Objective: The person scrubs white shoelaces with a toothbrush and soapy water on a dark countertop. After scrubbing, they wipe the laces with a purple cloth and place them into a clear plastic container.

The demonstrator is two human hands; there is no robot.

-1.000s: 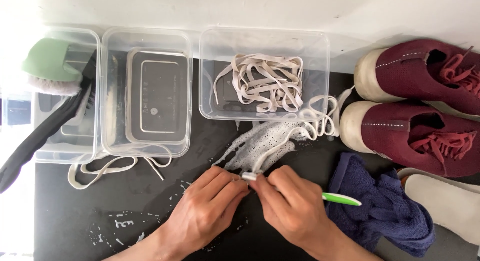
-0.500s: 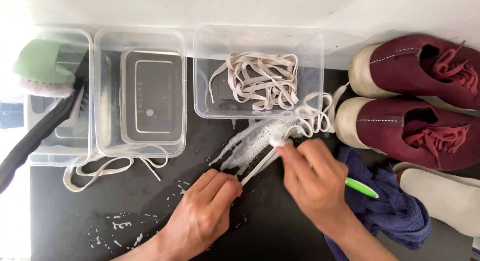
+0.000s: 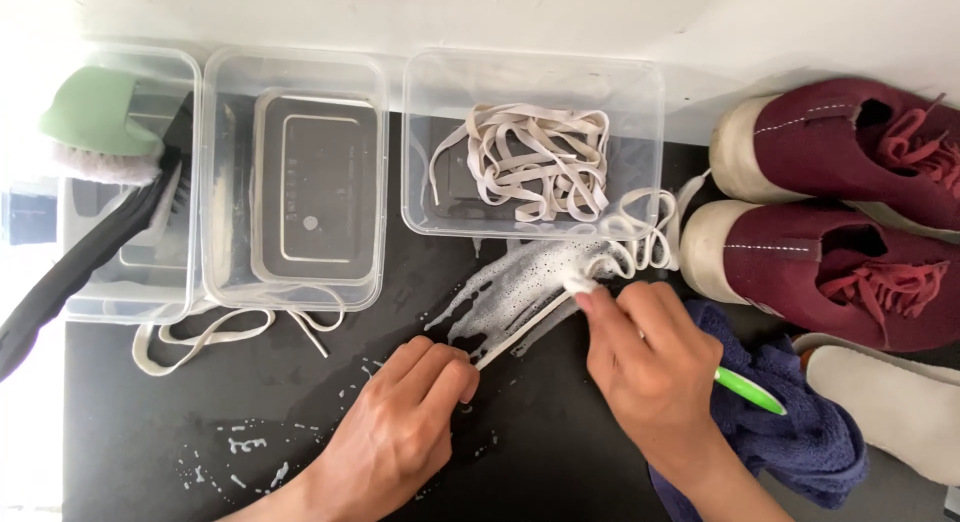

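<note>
My left hand [image 3: 405,412] presses one end of a white shoelace [image 3: 515,332] flat against the black mat [image 3: 150,422]. My right hand [image 3: 645,367] grips a green-handled toothbrush [image 3: 748,390]; its foamy head rests on the lace at the upper right of the stretched part. White foam [image 3: 520,282] covers the lace and the mat around it. The lace's far end loops in a pile [image 3: 645,232] beside the maroon shoes.
A clear tub [image 3: 530,142] holds several beige laces. Two more clear tubs [image 3: 290,182] stand to the left, with a green scrub brush [image 3: 95,122] and a black brush handle. Two maroon shoes [image 3: 840,222], a purple cloth [image 3: 790,432] and a loose lace [image 3: 210,327] lie around.
My right hand has slid the toothbrush up and to the right along the lace, away from my left hand. More foam has spread on the mat.
</note>
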